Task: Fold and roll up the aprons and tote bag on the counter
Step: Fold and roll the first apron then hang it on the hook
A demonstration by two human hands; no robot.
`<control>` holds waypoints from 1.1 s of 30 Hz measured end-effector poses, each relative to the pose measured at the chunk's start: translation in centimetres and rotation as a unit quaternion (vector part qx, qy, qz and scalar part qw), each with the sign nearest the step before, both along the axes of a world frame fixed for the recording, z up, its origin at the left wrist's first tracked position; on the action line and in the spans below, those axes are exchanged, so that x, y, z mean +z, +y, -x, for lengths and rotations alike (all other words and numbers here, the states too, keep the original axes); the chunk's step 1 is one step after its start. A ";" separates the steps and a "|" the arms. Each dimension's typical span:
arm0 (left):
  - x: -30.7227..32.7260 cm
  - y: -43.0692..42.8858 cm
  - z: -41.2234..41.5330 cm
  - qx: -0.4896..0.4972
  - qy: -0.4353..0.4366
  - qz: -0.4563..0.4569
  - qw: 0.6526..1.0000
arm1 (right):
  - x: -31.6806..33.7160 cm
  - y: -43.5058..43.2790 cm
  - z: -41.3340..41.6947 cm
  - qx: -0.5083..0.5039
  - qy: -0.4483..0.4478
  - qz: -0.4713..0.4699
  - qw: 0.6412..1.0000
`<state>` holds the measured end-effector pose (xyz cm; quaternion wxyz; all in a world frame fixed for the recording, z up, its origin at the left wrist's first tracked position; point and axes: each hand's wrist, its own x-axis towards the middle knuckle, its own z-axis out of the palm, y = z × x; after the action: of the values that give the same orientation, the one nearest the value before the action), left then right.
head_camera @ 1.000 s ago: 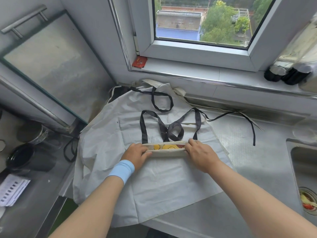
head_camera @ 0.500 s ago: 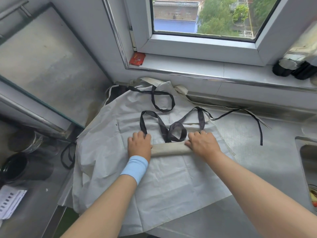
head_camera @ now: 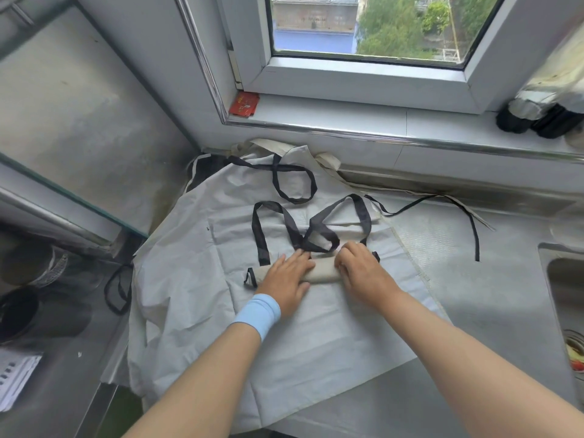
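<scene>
A cream tote bag [head_camera: 322, 275], rolled into a tight tube, lies across a white apron [head_camera: 196, 248] spread flat on the steel counter [head_camera: 493, 298]. My left hand [head_camera: 286, 281] presses palm-down on the roll's left part, fingers spread. My right hand [head_camera: 361, 271] curls over its right end. The bag's black handles [head_camera: 284, 226] trail loose beyond the roll toward the window. The apron's black neck loop [head_camera: 295, 181] and long ties [head_camera: 474, 229] lie farther back. More cloth is bunched under the apron at the rear.
A sink [head_camera: 565, 289] sits at the right edge. A window sill [head_camera: 379, 121] with a red packet [head_camera: 244, 104] and dark bottles [head_camera: 537, 118] runs behind. At left a lower shelf holds a black pot [head_camera: 19, 314], a jar and papers [head_camera: 15, 377].
Both hands have rolled the tote bag away from me; the printed yellow and red face seen a second ago is now wound inside. The left end of the roll now sticks out past my left hand.
</scene>
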<state>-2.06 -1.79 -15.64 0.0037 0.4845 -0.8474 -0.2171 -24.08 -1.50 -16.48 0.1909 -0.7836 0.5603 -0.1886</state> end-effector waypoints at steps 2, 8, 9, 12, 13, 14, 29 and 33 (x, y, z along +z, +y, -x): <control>-0.3 -0.3 -1.6 0.009 0.016 -0.014 1.000 | 0.6 0.0 0.5 0.020 -0.003 -0.028 0.999; 0.5 -0.2 -2.9 0.002 -0.019 -0.013 1.000 | 1.7 -1.1 0.7 0.089 0.155 -0.012 0.984; 0.9 -0.1 -2.6 0.010 -0.039 0.005 0.999 | 1.7 -1.2 0.5 0.096 0.181 0.014 0.979; 2.5 -0.4 -1.0 0.035 -0.099 0.065 0.992 | 2.4 -1.8 0.1 0.084 0.224 0.036 0.970; 3.1 -0.4 -0.7 0.042 -0.113 0.064 0.991 | 2.9 -1.9 -0.1 0.074 0.228 0.022 0.970; 3.7 -0.5 -0.4 0.061 -0.111 0.036 0.991 | 3.8 -2.1 -0.2 0.070 0.227 0.012 0.971; 17.0 2.7 -1.1 0.127 0.085 -0.323 0.934 | 19.8 0.0 -0.5 0.086 0.228 -0.074 0.967; 19.9 5.8 -0.5 0.216 0.295 -0.407 0.837 | 19.5 3.4 -0.3 0.102 0.202 0.235 0.945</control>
<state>-1.51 4.04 4.29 0.1030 0.5259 -0.5148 -0.6692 -23.81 1.92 3.02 -0.0980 -0.8810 0.4437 -0.1318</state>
